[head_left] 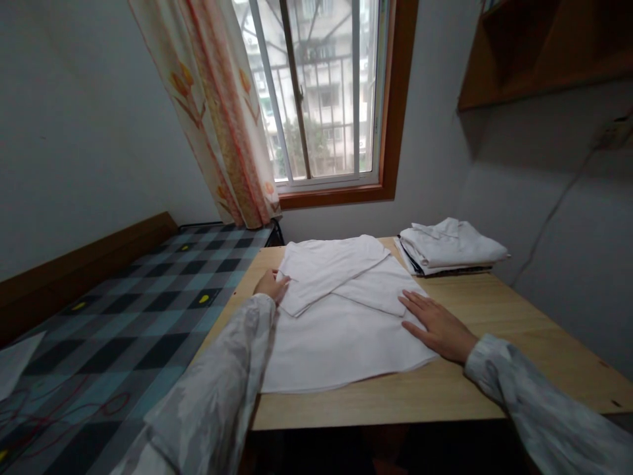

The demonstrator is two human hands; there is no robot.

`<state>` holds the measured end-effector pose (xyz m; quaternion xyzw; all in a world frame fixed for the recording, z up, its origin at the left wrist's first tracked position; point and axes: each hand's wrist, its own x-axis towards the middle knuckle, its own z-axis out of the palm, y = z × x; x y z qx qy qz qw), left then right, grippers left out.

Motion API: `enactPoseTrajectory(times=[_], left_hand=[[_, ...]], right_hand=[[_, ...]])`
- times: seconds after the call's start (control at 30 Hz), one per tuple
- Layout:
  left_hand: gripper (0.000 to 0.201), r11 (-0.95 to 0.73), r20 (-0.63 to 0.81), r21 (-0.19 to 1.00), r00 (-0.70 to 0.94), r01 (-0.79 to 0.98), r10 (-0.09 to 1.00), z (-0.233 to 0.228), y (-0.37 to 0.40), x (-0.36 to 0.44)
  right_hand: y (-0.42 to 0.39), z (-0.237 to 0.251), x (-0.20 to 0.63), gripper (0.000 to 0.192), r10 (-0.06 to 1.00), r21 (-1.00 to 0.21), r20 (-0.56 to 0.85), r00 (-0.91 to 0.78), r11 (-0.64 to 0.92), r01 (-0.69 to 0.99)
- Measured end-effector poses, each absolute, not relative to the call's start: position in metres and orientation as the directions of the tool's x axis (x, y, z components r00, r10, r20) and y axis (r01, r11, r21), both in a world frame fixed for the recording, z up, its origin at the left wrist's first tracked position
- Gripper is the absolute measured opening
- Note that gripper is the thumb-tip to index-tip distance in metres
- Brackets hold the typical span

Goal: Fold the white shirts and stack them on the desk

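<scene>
A white long-sleeved shirt (346, 336) lies spread on the wooden table, its two sleeves folded inward across the body and crossing near the middle. At the shirt's left edge, my left hand (271, 285) has its fingers closed on the cloth by the folded side. My right hand (438, 324) rests flat on the opposite side, fingers stretched out over the fabric beside a sleeve end. The shirt's hem faces me, close to the table's front edge.
Folded white clothes (452, 244) are stacked at the table's (494, 316) back right, with a dark layer underneath. A bed with a checked cover (198, 297) adjoins on the left. Behind are a curtain (222, 119) and a window (321, 99); a wooden shelf (544, 59) hangs upper right.
</scene>
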<state>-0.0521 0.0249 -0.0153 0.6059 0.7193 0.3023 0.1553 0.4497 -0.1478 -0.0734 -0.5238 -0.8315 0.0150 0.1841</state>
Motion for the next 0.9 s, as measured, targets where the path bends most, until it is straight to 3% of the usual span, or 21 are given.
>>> enactPoseTrajectory(times=[0.23, 0.47, 0.67, 0.8, 0.9], left_hand=[[0.035, 0.073, 0.160, 0.518, -0.180, 0.852, 0.971, -0.024, 0.011, -0.076], [0.036, 0.056, 0.173, 0.615, -0.203, 0.787, 0.964, -0.016, -0.028, -0.093], [0.048, 0.065, 0.247, 0.701, -0.327, 0.710, 0.912, -0.022, -0.035, -0.094], [0.063, 0.182, 0.218, 0.664, -0.421, 0.725, 0.880, -0.019, -0.015, -0.090], [0.062, 0.281, 0.136, 0.633, -0.461, 0.722, 0.877, -0.012, 0.007, -0.092]], right_hand=[[-0.124, -0.066, 0.471, 0.070, 0.840, -0.240, 0.229, -0.491, 0.538, 0.808], [-0.095, -0.060, 0.471, 0.065, 0.789, -0.234, 0.224, -0.572, 0.614, 0.754], [-0.083, -0.052, 0.456, 0.056, 0.799, -0.166, 0.269, -0.538, 0.588, 0.791], [-0.091, -0.034, 0.413, 0.059, 0.771, -0.205, 0.307, -0.558, 0.626, 0.752], [-0.091, -0.020, 0.363, 0.066, 0.727, -0.260, 0.286, -0.625, 0.686, 0.679]])
